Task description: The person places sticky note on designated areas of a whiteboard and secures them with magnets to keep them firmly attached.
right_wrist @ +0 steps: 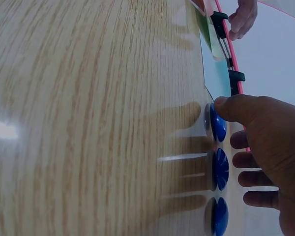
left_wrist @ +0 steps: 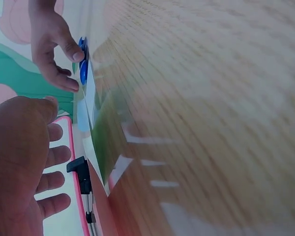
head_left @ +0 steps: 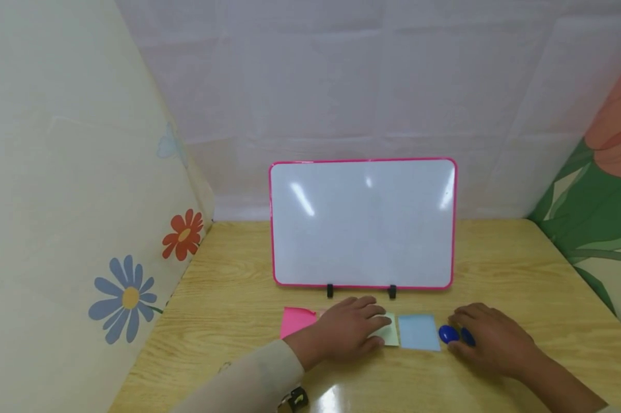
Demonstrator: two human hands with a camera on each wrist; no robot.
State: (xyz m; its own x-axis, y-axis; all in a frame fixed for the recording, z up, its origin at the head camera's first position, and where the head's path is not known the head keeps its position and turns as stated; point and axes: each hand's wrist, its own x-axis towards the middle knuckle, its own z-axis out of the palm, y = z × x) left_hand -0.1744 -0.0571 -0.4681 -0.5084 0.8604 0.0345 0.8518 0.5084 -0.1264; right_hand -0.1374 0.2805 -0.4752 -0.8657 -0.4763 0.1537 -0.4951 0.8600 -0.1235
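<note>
My left hand (head_left: pixel 348 328) hovers palm-down over a row of sticky notes, its fingers loosely spread and holding nothing. Left of it lies a pink sticky note (head_left: pixel 296 322); a pale green sticky note (head_left: pixel 391 334) shows partly beyond its fingers. Right of that is a light blue sticky note (head_left: pixel 419 332). My right hand (head_left: pixel 488 338) is over a row of round, glossy blue pieces, with its fingers spread. Three blue pieces (right_wrist: pixel 221 169) show in the right wrist view. The thumb tip is close to the nearest blue piece (head_left: pixel 448 334); contact cannot be told.
A whiteboard (head_left: pixel 364 223) with a pink frame stands upright behind the notes on black clips (head_left: pixel 392 291). The wood-grain table (head_left: pixel 228 321) is bounded by a white cloth (head_left: pixel 310 103) behind and flower-printed panels (head_left: pixel 57 201) at both sides.
</note>
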